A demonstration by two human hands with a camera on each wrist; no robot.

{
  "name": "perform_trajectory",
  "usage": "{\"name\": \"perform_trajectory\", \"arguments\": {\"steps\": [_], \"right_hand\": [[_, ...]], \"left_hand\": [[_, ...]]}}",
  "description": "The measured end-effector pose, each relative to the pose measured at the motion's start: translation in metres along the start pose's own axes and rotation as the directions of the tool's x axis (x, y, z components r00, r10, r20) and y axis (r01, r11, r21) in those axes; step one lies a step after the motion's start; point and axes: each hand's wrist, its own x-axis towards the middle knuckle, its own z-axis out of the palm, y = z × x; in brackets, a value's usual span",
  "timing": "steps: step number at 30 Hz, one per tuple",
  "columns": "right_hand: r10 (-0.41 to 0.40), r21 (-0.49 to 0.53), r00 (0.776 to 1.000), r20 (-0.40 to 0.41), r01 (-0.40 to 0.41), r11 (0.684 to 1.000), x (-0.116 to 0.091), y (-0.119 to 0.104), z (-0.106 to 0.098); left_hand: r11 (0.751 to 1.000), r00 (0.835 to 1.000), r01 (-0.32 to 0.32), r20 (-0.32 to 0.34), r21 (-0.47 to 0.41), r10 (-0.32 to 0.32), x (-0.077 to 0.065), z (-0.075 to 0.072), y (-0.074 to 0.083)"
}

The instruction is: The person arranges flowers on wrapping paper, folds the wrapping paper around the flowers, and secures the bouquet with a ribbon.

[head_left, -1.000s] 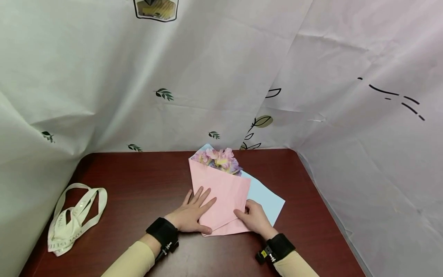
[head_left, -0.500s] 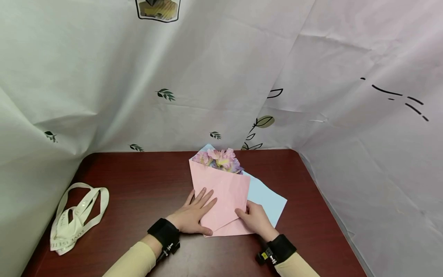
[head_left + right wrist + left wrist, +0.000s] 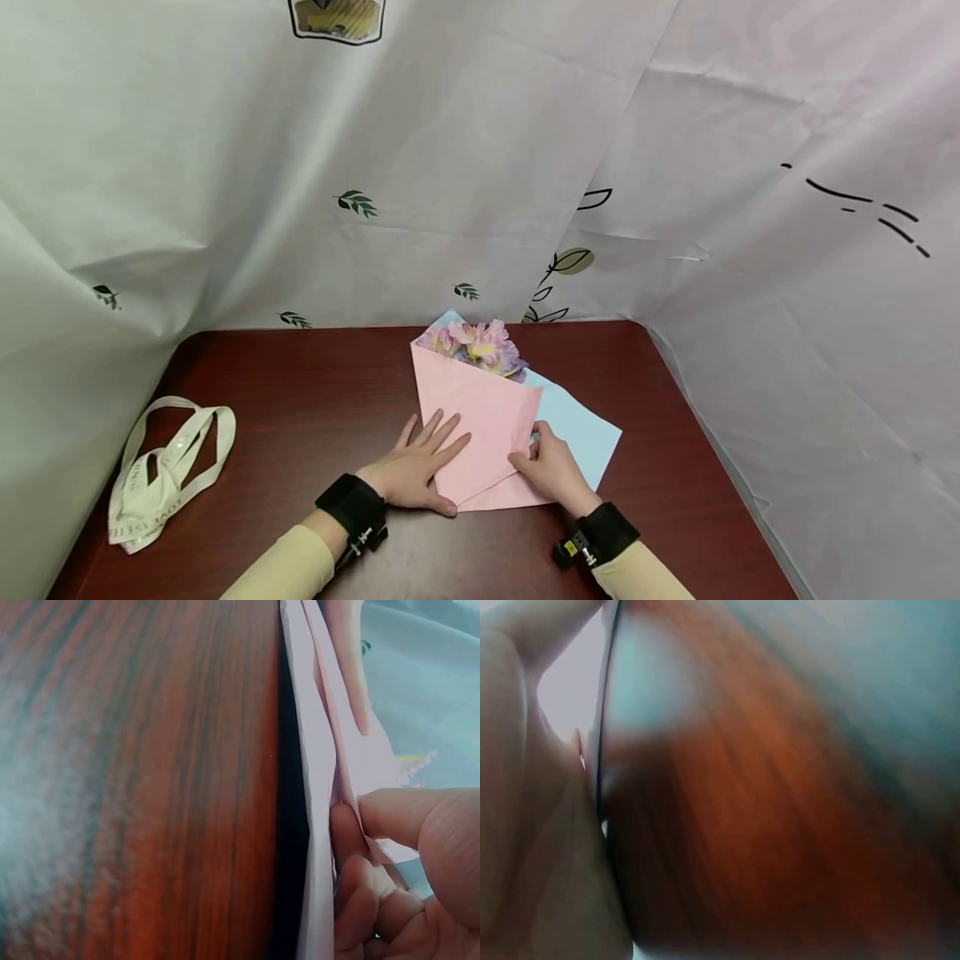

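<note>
Pink wrapping paper (image 3: 480, 417) is folded over a bunch of pink and purple flowers (image 3: 487, 346), whose heads show at the top. Its light blue side (image 3: 577, 425) spreads out to the right. My left hand (image 3: 416, 467) lies flat on the paper's lower left with its fingers spread. With thumb and curled fingers, my right hand (image 3: 551, 471) pinches the right edge of the folded pink flap. In the right wrist view, the thumb (image 3: 397, 814) is on one side of the pink paper (image 3: 367, 761) and a fingertip is behind it. Flower stems are hidden under the fold.
A cream printed ribbon (image 3: 168, 467) lies loosely looped on the left of the dark red-brown table (image 3: 300, 400). A pale cloth (image 3: 450, 167) with leaf prints hangs behind the table and along its sides.
My right hand's fingers shift slightly at the flap's right edge, still pinching it. The left hand stays spread on the paper, almost unmoved.
</note>
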Motion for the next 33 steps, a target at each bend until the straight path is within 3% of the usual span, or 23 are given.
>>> {"name": "perform_trajectory", "arguments": {"steps": [8,13,17,23,25,28,33], "right_hand": [[0.013,0.02,1.0,0.017,-0.013,1.0,0.002,-0.001,0.0],[0.008,0.026,1.0,0.021,-0.009,1.0,0.003,-0.001,-0.001],[0.024,0.033,0.999,0.03,-0.025,0.999,0.003,0.0,-0.002],[0.039,0.031,0.999,0.028,-0.04,0.999,0.004,0.0,-0.002],[0.043,0.034,0.999,0.032,-0.044,0.998,0.004,0.0,-0.002],[0.046,0.035,0.998,0.046,-0.048,0.998,0.005,0.0,-0.002],[0.047,0.015,0.997,0.053,-0.048,0.999,0.006,0.0,-0.003]], "left_hand": [[0.999,0.999,0.03,0.018,-0.024,-0.03,0.0,0.007,-0.009],[0.996,1.0,0.021,0.021,-0.088,-0.019,-0.001,0.006,-0.013],[0.994,1.0,0.015,0.002,-0.106,-0.015,-0.002,0.004,0.0],[0.995,0.997,-0.037,-0.058,0.089,0.042,-0.002,0.007,0.032],[0.992,0.996,-0.045,-0.075,0.116,0.053,-0.001,0.008,0.039],[0.995,0.997,-0.045,-0.065,0.09,0.051,-0.004,0.012,0.041],[0.998,0.997,-0.061,-0.055,0.003,0.061,-0.008,0.024,0.028]]}}
